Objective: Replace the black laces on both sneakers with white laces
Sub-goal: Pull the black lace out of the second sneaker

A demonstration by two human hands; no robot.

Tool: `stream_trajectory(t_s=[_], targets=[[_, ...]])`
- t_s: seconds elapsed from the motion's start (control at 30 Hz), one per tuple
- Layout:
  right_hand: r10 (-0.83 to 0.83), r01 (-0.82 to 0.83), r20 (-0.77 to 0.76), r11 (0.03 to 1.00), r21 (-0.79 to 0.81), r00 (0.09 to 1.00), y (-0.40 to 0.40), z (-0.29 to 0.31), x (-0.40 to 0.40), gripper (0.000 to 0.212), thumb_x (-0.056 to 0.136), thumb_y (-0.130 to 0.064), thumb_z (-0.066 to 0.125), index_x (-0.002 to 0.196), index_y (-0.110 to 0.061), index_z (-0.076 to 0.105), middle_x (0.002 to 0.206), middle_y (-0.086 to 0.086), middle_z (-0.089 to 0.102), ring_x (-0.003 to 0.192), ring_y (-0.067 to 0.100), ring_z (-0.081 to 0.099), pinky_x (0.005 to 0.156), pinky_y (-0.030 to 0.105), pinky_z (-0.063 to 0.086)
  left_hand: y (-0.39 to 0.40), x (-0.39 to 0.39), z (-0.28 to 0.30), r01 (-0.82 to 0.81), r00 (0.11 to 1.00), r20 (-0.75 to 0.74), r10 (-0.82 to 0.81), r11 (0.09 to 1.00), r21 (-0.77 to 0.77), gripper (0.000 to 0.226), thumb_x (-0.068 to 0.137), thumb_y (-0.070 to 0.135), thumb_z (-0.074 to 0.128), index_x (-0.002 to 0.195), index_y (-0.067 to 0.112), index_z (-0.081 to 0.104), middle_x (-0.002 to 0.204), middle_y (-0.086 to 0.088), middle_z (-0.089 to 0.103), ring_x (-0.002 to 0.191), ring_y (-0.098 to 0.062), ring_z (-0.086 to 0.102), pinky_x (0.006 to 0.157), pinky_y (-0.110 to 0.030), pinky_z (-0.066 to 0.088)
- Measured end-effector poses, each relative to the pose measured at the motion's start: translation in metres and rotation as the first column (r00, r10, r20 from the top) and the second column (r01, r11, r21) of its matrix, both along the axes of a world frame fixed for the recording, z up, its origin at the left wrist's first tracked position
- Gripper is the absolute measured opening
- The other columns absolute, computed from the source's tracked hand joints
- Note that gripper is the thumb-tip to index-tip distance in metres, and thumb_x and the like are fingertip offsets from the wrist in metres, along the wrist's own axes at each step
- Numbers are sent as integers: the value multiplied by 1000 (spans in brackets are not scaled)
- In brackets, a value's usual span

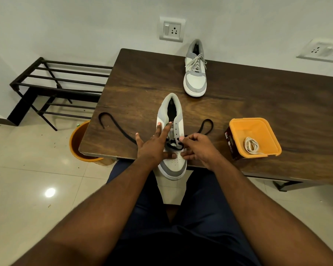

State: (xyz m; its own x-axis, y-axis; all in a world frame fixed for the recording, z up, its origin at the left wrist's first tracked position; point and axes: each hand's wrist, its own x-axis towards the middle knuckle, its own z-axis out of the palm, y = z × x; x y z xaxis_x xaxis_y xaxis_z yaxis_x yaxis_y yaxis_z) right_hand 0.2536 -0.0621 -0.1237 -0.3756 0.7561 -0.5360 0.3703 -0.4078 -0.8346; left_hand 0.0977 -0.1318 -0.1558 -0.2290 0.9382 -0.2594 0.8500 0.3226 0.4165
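Near sneaker (172, 135) sat at table (238, 96) front edge, toe overhanging. Left hand (152, 146) rested on its left side, fingers straight and spread, thumb on toe box. Right hand (198, 148) had fingers curled, pinching black lace (117, 127) at lower eyelets; lace ends trailed toward left and right edges. Far sneaker (195, 73), white-laced, stood near back edge. Orange tub (256, 137) toward right front held coiled white lace (251, 145). Tub label print unreadable.

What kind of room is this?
Probably a room in a home: a wooden table against a plain wall with power sockets, a metal shoe rack beside it, and a tiled floor.
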Motion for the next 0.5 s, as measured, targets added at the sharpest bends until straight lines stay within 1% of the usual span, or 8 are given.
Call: stream_trajectory(t_s=[0.07,0.13,0.2,0.23,0.33,0.4,0.47,0.5], targets=[[15,-25,114,996,83,993,2,0,-11,35,86,-33,72,94,-1,61,87,13,70,65,25,69,64,37,60,0,1,1,-2,1000,2,2,1000,-13,108,78,56,71,147,50,-12,165,3,-6,132,-24,49,109,-69,-10],[45,-83,227,983,162,973,3,-4,-18,25,87,-25,72,88,-2,61,80,12,70,59,22,68,59,35,60,-1,1,2,-4,1000,7,4,1000,-22,107,78,56,70,148,50,-11,164,4,-7,132,-25,50,110,-69,-10],[44,-99,281,978,186,959,4,-9,-20,15,91,-17,66,83,-6,61,78,10,68,57,19,66,57,33,60,-1,1,2,-2,1000,15,3,1000,-27,107,78,57,70,147,51,-11,164,5,-8,131,-25,51,110,-69,-10],[35,-86,272,980,179,962,4,-11,-19,14,94,-15,62,83,-6,60,78,9,67,56,18,65,57,32,59,0,1,2,-2,1000,16,2,1000,-30,107,78,57,70,147,52,-12,164,5,-8,130,-25,51,110,-69,-10],[5,-19,137,995,98,991,-1,-10,-13,11,98,-10,54,89,-5,57,81,8,64,60,16,60,57,27,55,1,-1,0,0,1000,17,1,999,-40,107,78,58,70,146,53,-13,164,5,-9,130,-25,52,110,-69,-11],[-27,26,-32,999,-38,999,-5,-8,-2,11,99,-9,51,90,-7,57,84,8,63,71,18,63,68,30,55,0,-2,-1,4,1000,24,-3,1000,-30,107,78,58,70,146,54,-13,164,5,-8,130,-25,51,109,-69,-11],[-122,69,-225,971,-227,967,-8,-7,12,12,100,-8,48,91,-8,57,93,11,68,85,23,68,85,37,54,0,-2,-3,1,999,52,0,1000,-8,106,77,60,70,145,55,-12,164,5,-7,132,-23,50,109,-68,-12],[-168,87,-277,955,-284,946,-9,-7,17,11,100,-8,48,93,-8,57,98,12,69,91,26,69,89,41,53,0,-3,-4,-2,998,64,2,1000,1,106,77,60,70,145,56,-11,164,5,-7,133,-23,48,108,-68,-13]])
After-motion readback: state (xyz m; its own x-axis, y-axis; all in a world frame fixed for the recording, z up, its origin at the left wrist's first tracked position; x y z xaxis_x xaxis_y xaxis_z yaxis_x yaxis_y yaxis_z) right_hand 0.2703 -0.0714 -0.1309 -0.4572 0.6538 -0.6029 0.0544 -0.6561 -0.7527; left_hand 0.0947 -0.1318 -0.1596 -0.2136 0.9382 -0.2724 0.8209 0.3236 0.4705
